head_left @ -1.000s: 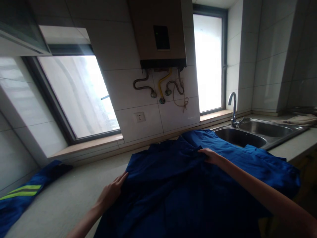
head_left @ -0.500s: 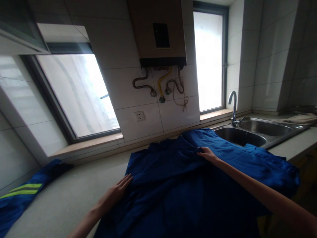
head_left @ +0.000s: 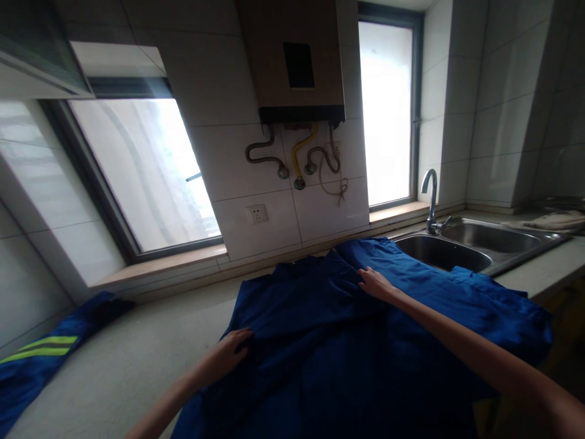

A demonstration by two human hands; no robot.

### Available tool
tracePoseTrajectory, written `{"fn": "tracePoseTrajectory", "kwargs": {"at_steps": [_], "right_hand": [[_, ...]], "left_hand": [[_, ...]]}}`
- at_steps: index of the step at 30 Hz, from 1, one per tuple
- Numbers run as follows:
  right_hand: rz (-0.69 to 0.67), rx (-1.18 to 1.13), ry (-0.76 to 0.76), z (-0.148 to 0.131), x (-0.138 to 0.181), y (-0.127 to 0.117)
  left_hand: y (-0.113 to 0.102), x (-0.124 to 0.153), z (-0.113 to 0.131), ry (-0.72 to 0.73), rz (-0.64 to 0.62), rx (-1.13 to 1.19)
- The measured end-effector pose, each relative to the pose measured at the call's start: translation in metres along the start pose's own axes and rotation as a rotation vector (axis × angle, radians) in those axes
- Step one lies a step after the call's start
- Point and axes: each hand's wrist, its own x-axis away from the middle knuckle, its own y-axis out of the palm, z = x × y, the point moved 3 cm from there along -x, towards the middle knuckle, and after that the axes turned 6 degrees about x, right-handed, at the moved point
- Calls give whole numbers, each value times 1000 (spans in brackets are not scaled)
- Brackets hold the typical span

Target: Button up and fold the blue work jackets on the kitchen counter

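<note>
A dark blue work jacket lies spread over the counter and hangs toward me, with soft creases across it. At its left edge my left hand rests on the cloth, fingers bent and the thumb apart from them. Higher up, near the middle, my right hand has its fingertips closed on a fold of the jacket. The brighter blue part stretches right, along the sink's front edge. Cloth partly hides the fingertips of both hands.
Another blue garment with yellow-green stripes lies on the counter at far left. A double steel sink with a tap is at right. A water heater hangs on the tiled wall between two windows.
My left hand has shifted slightly right onto the jacket, its fingers going from flat to bent. My right hand has moved a little left and up.
</note>
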Motion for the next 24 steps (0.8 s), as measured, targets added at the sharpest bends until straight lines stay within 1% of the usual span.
{"fn": "tracePoseTrajectory", "kwargs": {"at_steps": [2, 4, 8, 11, 13, 16, 18, 20, 21, 22, 23, 24], "right_hand": [[-30, -27, -36, 1, -6, 3], [-39, -31, -61, 3, -7, 11], [-47, 74, -126, 5, 4, 30], [-7, 152, -190, 4, 14, 35], [2, 164, -195, 4, 18, 31], [3, 128, -167, 6, 26, 14], [20, 37, -157, 11, 37, -3], [14, -129, -134, 20, 57, -21], [-31, -243, -109, 26, 71, -28], [-114, -375, -79, 33, 87, -35], [-242, -523, -50, 40, 105, -39], [-418, -672, -37, 47, 126, -41]], "left_hand": [[4, 6, 12, 81, -10, -61], [11, 12, 16, 111, -11, -144], [25, 17, 7, 146, 9, -257], [30, 16, 3, 165, 5, -317], [28, 17, 9, 175, -11, -368], [19, 21, 23, 186, -41, -443], [10, 27, 28, 166, -44, -461], [1, 37, 27, 145, -23, -451], [-3, 44, 24, 145, -14, -441], [-5, 53, 21, 152, -1, -429], [-6, 64, 17, 153, 28, -415], [-4, 77, 13, 148, 69, -402]]}}
